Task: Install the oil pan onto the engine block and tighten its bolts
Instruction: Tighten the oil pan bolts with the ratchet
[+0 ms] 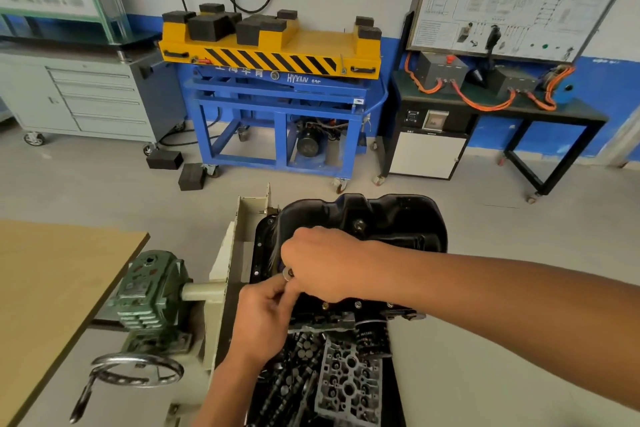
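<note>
Just beyond the hands, the black oil pan (381,218) sits on the engine block (346,318), seated bolts (358,304) along its near flange. Right hand (325,263) is curled over the pan's left edge, pinching a small silvery bolt (287,273). Left hand (266,308), fingers bent, pinches the same bolt from below.

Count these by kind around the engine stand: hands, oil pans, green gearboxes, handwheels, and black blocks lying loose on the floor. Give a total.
Hands: 2 (left hand, right hand)
Oil pan: 1
Green gearbox: 1
Handwheel: 1
Black blocks on the floor: 2
Total: 7
</note>
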Action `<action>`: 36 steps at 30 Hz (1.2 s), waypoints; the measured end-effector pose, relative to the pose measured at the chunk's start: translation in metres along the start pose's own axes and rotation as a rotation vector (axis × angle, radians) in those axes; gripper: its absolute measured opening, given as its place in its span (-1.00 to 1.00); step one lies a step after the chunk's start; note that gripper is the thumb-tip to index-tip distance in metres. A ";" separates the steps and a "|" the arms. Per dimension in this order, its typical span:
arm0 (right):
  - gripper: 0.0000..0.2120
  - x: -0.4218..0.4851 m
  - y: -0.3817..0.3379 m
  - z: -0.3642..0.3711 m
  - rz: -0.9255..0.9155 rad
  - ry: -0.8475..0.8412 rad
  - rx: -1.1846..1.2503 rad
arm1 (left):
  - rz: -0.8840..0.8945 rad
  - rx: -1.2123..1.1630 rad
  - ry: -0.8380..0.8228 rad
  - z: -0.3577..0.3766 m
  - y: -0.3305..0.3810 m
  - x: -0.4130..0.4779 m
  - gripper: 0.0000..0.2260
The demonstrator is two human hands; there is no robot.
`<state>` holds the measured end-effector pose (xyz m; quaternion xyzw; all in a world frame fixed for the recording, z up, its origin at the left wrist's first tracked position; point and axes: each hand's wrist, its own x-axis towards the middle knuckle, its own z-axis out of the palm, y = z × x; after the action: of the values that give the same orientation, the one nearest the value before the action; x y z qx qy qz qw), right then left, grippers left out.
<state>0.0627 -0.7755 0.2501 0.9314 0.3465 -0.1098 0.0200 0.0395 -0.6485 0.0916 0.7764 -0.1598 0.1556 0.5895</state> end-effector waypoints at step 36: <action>-0.58 0.001 0.004 -0.002 0.018 0.044 -0.086 | 0.015 -0.051 0.008 0.002 0.001 0.005 -0.76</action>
<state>0.0664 -0.7775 0.2518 0.9349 0.3429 -0.0742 0.0532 0.0435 -0.6507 0.0942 0.7591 -0.1672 0.1592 0.6087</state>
